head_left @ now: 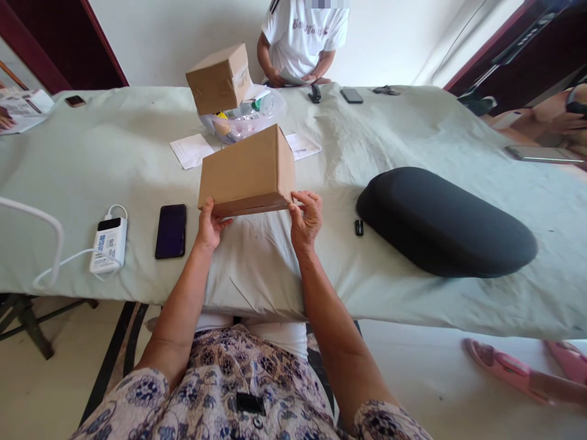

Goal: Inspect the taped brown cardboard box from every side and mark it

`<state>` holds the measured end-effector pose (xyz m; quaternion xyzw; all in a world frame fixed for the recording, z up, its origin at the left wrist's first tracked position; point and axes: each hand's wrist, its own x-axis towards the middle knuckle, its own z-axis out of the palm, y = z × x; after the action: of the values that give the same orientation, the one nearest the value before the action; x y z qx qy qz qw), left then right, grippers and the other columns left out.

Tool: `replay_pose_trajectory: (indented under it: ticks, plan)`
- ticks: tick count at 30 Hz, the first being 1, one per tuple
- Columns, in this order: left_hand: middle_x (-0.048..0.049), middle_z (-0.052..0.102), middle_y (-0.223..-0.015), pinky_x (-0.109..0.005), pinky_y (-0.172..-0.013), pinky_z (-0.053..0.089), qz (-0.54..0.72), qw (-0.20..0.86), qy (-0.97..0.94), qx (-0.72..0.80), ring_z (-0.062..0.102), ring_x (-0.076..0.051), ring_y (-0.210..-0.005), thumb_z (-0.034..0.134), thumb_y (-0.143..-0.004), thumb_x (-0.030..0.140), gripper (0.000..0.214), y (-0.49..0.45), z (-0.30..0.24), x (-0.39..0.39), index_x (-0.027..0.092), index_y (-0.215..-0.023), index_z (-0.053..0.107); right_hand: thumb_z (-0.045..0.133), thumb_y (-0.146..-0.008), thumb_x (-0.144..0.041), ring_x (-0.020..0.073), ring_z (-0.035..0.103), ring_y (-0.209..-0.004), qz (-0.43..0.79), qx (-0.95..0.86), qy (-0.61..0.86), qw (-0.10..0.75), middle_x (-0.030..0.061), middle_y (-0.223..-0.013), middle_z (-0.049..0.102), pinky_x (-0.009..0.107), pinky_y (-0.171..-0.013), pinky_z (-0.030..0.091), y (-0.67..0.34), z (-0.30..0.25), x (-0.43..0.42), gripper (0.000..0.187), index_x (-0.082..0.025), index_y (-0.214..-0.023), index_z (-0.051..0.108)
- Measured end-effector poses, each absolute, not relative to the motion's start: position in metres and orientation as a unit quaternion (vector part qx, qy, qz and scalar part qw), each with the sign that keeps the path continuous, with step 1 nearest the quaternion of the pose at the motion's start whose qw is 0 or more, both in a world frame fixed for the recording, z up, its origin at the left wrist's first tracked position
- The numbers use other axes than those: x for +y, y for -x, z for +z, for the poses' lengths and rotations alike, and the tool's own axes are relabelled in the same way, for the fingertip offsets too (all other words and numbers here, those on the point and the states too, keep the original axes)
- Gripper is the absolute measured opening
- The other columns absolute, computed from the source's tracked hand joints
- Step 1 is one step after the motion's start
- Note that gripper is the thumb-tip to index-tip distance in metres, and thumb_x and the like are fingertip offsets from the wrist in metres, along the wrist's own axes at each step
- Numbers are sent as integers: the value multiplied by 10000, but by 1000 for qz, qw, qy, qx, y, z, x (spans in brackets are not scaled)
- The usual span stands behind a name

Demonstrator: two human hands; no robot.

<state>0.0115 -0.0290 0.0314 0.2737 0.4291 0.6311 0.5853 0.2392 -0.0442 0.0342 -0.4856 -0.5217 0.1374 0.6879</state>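
A brown cardboard box is held up, tilted, above the cloth-covered table, between my two hands. My left hand grips its lower left corner, thumb on the near face and the other fingers underneath. At the lower right corner, my right hand pinches the box's edge with bent fingers. Behind the box stands a clear plastic basin with bottles and papers in it. A second cardboard box rests on top of the basin's contents. White paper sheets lie on the cloth near the basin.
To the left are a dark phone and a white power bank with a cable. On the right lie a black cushion-like object and a small black item. Across the table sits a person holding paper; another person's hands are at right.
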Motion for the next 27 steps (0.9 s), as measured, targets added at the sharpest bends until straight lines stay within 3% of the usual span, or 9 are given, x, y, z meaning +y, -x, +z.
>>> replay_pose_trajectory:
  ticks: [4,10,16,18,21,24,27]
  plan:
    - [-99,665,-1154,-263,-551,543,610,614,-260,428,661,-196,-833,717,-658,799,817,-10,35,-29,226,-1231,613,678,-855,-608,171,634,-950,173,-498,460,714,58,-1054,631,312,-772,534,-239,33,-42,402,-253,-1031,742]
    - [-104,676,-1074,-272,-530,542,575,611,-281,466,655,-182,-768,567,-723,910,873,-11,35,-30,218,-1252,623,670,-852,-627,94,562,-618,276,-450,424,736,-43,-733,557,268,-643,508,-232,32,-39,413,-277,-1071,688]
    - [-94,711,-1073,-204,-471,439,603,464,-389,520,653,-177,-822,766,-594,852,808,-16,29,-31,195,-1058,698,647,-871,-638,91,578,-605,298,-433,399,752,-67,-657,542,247,-613,486,-232,32,-37,420,-265,-1063,633]
    - [-96,725,-1079,-233,-566,505,608,438,-414,517,677,-204,-906,767,-614,837,779,-18,28,-32,193,-1048,703,653,-865,-637,86,574,-611,294,-438,408,745,-71,-675,543,242,-610,480,-231,30,-36,432,-271,-1092,607]
    - [-95,737,-1079,-323,-832,575,612,407,-453,505,692,-237,-1027,802,-660,758,704,-21,27,-35,192,-1064,692,711,-831,-594,85,570,-653,266,-458,424,735,-78,-728,526,235,-625,479,-224,26,-37,522,-298,-1223,532]
    - [-102,728,-1150,-390,-995,546,602,388,-480,506,688,-265,-1116,838,-704,653,654,-26,28,-39,200,-1137,653,765,-786,-564,99,585,-718,214,-481,485,698,-46,-876,578,246,-638,486,-214,22,-42,740,-301,-1382,414]
    - [-112,683,-1279,-430,-1113,486,604,373,-476,519,645,-294,-1250,914,-655,546,783,-33,32,-45,225,-1278,565,832,-702,-574,129,614,-791,166,-500,556,643,28,-1124,611,283,-666,513,-205,19,-48,1046,-301,-1526,248]
